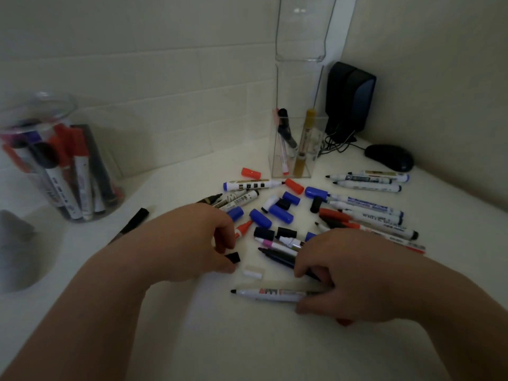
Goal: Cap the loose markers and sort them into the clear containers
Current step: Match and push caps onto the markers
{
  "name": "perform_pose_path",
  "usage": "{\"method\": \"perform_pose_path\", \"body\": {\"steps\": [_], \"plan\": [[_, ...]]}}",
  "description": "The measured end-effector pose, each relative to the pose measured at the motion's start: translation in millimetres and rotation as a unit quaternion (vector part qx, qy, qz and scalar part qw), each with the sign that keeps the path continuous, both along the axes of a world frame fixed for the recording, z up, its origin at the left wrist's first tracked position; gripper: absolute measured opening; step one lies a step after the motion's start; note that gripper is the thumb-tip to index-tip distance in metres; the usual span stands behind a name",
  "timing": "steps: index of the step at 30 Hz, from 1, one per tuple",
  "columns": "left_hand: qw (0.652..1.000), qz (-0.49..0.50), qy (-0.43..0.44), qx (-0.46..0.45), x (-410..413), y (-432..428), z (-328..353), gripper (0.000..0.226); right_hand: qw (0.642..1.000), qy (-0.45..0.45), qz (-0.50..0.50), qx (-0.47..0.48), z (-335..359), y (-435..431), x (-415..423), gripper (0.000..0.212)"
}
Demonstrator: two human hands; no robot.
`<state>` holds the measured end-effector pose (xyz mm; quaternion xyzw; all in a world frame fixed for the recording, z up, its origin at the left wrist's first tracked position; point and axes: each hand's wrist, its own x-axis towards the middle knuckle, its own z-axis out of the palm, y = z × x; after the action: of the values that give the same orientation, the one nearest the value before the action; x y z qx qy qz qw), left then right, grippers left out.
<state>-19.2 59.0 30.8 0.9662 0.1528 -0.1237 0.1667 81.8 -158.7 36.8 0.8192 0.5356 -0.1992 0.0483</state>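
Observation:
Loose uncapped markers and blue, red and black caps lie scattered on the white counter (247, 339). My left hand (192, 243) pinches a small black cap (233, 257) between thumb and fingers just above the counter. My right hand (346, 276) lies over a dark blue marker (277, 257) and grips a white marker with a black tip (270, 295). A white cap (253, 271) sits between my hands. A round clear jar (55, 160) at the left holds several capped markers. A square clear container (295, 145) at the back holds a few markers.
A tall clear holder (302, 28) stands behind the square container. A black speaker (349, 97), its cables and a black mouse (389, 157) fill the back right corner. A lone black marker (134, 221) lies left of the pile. A grey object (16, 243) sits at the far left.

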Motion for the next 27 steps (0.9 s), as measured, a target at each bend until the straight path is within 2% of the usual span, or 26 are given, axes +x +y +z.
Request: {"method": "perform_pose_path", "body": {"steps": [4,7,11,14,17,20,24,27], "plan": [[0.999,0.033,-0.033,-0.016,2.1,2.6,-0.6,0.024,0.999,0.012,-0.022,0.039,-0.2,-0.6,4.7,0.043],[0.988,0.095,-0.123,-0.009,5.9,13.2,-3.9,0.016,0.998,0.025,-0.026,0.054,-1.6,0.3,5.3,0.044],[0.951,0.192,-0.242,-0.009,6.8,31.8,-9.8,0.011,0.999,0.05,-0.006,0.011,0.4,1.4,-3.2,0.05],[0.921,0.247,-0.302,-0.02,5.1,41.2,-10.2,0.012,0.999,0.048,0.016,-0.003,-5.7,6.1,-7.6,0.045],[0.918,0.252,-0.305,-0.012,6.5,45.2,-13.3,0.009,0.999,0.036,0.021,0.011,-8.8,9.1,-9.0,0.046],[0.943,0.209,-0.258,-0.002,12.9,40.9,-22.0,0.006,0.998,0.027,0.003,0.05,-3.5,8.6,-10.2,0.046],[0.962,0.168,-0.215,0.011,22.5,36.8,-30.0,0.018,0.986,0.037,-0.04,0.159,-2.8,11.2,-9.1,0.035],[0.961,0.162,-0.224,0.012,25.9,37.5,-30.8,0.019,0.974,0.037,-0.09,0.205,-5.1,24.0,-1.5,0.022]]}}
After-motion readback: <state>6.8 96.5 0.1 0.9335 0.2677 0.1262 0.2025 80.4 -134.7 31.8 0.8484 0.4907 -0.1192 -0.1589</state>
